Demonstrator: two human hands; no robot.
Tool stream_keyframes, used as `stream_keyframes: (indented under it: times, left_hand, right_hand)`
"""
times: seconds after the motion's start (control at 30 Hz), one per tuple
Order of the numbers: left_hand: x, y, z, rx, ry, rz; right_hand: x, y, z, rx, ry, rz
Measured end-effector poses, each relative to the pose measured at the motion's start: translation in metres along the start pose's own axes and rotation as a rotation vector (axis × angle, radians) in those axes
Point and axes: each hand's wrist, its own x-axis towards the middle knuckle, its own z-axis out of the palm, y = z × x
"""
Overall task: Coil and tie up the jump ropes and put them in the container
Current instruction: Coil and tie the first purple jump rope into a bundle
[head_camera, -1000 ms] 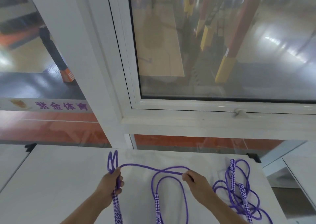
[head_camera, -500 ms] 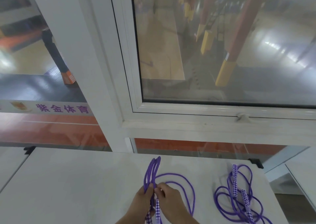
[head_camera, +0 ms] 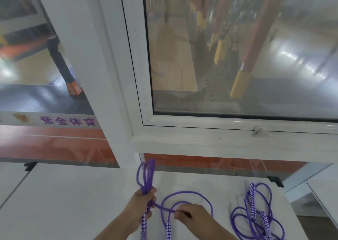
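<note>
My left hand point(head_camera: 140, 207) grips a bundle of folded loops of a purple jump rope point(head_camera: 147, 177), which stick up above the fist. One checkered purple-and-white handle point(head_camera: 143, 228) hangs below that hand. My right hand point(head_camera: 190, 215) pinches a strand of the same rope a little to the right, and a slack loop point(head_camera: 190, 194) lies on the table between and behind the hands. The rope's other handle point(head_camera: 168, 229) lies near the frame's bottom. A second purple jump rope point(head_camera: 256, 219) lies loosely tangled at the right. No container is in view.
The white table point(head_camera: 73, 203) runs to a window frame point(head_camera: 219, 142) at the back. A gap and another white surface point(head_camera: 327, 194) lie to the right, past the table's right edge. A narrow white surface point(head_camera: 9, 181) borders the left.
From wide apart, the hands came together at the folded loops. Now the right hand has drawn away to the right, pulling a strand out, while the left keeps the bundle.
</note>
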Motion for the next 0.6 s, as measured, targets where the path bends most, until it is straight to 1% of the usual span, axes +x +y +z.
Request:
stream_keyframes:
  times: [0.07,0.1,0.2,0.3,0.37,0.43,0.5,0.6]
  left_hand:
    - [-0.005,-0.001,0.007,0.26,-0.063,-0.01]
    - [-0.007,-0.002,0.011,0.344,-0.113,-0.022]
    - [-0.02,0.001,0.026,0.489,-0.228,-0.032]
    - [-0.027,0.002,0.038,0.661,-0.309,0.121]
    - [-0.028,0.003,0.042,0.69,-0.337,0.169]
    - [-0.027,0.003,0.04,0.687,-0.358,0.153]
    - [-0.024,0.003,0.036,0.601,-0.384,0.079]
    - [-0.016,0.003,0.018,0.344,-0.328,-0.028]
  right_hand:
    - [0.0,-0.004,-0.005,-0.013,0.04,-0.043]
    - [0.002,-0.006,-0.006,-0.03,0.074,-0.055]
    - [0.008,-0.011,-0.011,-0.092,0.183,-0.086]
    - [0.012,-0.009,-0.01,-0.098,0.201,-0.065]
    - [0.013,-0.008,-0.007,-0.095,0.204,-0.053]
    - [0.013,-0.007,-0.006,-0.125,0.231,-0.037]
    - [0.013,-0.007,-0.007,-0.132,0.21,-0.003]
    - [0.012,0.002,-0.016,-0.067,0.184,0.027]
